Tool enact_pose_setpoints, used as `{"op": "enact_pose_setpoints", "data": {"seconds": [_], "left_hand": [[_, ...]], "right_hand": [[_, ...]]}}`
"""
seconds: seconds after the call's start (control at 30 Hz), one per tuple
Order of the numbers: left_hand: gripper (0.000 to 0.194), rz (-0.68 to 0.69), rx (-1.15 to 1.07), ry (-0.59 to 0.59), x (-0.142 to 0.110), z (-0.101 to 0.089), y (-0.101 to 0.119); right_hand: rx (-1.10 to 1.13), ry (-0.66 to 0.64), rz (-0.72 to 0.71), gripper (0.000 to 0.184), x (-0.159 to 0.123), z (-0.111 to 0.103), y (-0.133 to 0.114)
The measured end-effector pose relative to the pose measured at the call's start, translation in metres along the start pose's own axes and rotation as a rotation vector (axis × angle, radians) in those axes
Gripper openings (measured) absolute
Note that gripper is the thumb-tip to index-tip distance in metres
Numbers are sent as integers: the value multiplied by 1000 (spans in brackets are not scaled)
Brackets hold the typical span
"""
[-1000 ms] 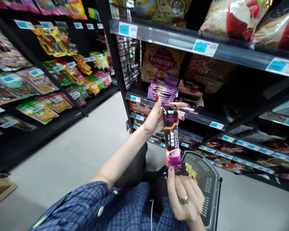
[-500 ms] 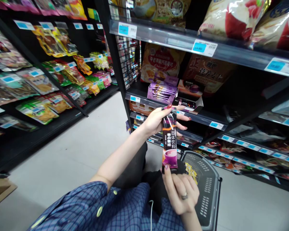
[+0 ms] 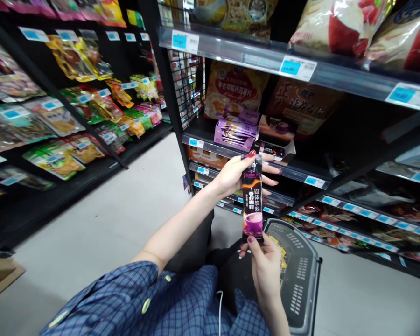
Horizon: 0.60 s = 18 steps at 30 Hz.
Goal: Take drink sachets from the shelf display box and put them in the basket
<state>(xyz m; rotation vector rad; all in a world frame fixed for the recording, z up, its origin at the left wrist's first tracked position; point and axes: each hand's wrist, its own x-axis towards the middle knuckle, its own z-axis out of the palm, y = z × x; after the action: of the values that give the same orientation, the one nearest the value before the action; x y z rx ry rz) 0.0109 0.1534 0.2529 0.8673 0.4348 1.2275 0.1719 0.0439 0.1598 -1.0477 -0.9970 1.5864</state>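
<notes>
A dark drink-powder sachet (image 3: 252, 198), long and narrow with a purple cup printed near its lower end, stretches between my two hands. My left hand (image 3: 235, 173) pinches the top end under the thumb, its other fingers spread out behind. At the bottom end, my right hand (image 3: 266, 261) grips the sachet between thumb and fingers. Just beyond on the shelf stand an open dark box (image 3: 276, 135) with similar sachets lying in it and a purple box (image 3: 235, 134) packed with purple sachets.
A grey shopping basket (image 3: 301, 275) with yellow packets (image 3: 283, 255) in it stands at my right. Large cereal bags (image 3: 233, 88) fill the shelf back. Shelves of bagged snacks (image 3: 54, 161) line the left. A cardboard box (image 3: 2, 277) lies on the floor at lower left.
Both hands and the sachet have shifted slightly right. My right hand has turned and moved up, from a fingertip at the bottom end to a grip with thumb and fingers.
</notes>
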Motion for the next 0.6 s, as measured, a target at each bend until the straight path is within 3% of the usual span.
{"op": "enact_pose_setpoints", "data": {"seconds": [0.4,0.5,0.6], "left_hand": [[46,10,-9,-75,0,1,-1],[53,12,-71,-195,-2,2,-2],[59,8,-83,-269,-5,3,-6]], "right_hand": [[104,11,9,19,-3,3,-1],[320,-85,78,22,-4,6,-9],[600,-283,227,27,-3,9,-15]]}}
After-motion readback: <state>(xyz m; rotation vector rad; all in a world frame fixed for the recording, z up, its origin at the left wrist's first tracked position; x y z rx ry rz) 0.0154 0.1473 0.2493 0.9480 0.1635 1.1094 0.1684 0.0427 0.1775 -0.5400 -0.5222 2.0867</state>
